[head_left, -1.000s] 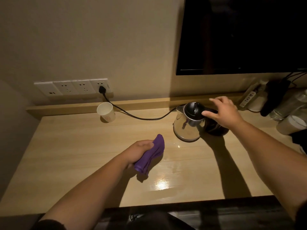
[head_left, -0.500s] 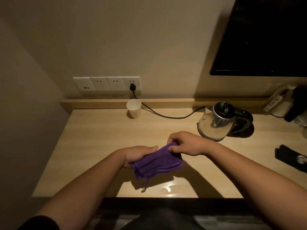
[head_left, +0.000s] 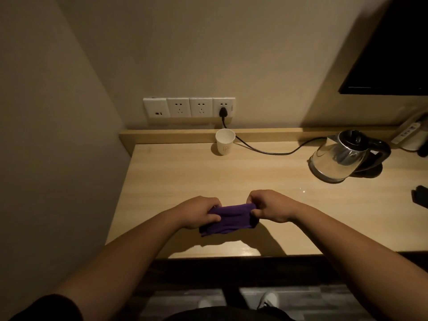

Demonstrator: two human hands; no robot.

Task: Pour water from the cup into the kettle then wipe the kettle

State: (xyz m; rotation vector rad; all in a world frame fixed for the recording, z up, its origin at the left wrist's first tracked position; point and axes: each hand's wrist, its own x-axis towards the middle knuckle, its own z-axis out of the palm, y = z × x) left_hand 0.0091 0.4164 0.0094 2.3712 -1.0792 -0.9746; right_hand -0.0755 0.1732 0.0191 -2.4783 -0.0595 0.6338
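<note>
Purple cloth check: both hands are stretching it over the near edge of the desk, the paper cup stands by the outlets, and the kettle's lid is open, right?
Not quite. In the head view the kettle has its black lid closed, not open. The rest holds: the left hand and right hand hold the purple cloth between them, and the paper cup stands below the outlets.

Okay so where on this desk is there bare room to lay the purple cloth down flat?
The widest bare patch lies between the paper cup and the kettle, in front of the black cord. The desk's left side below the cup is also bare. It is crowded at the right edge, around the kettle and a dark object. Both hands hold the purple cloth.
</note>
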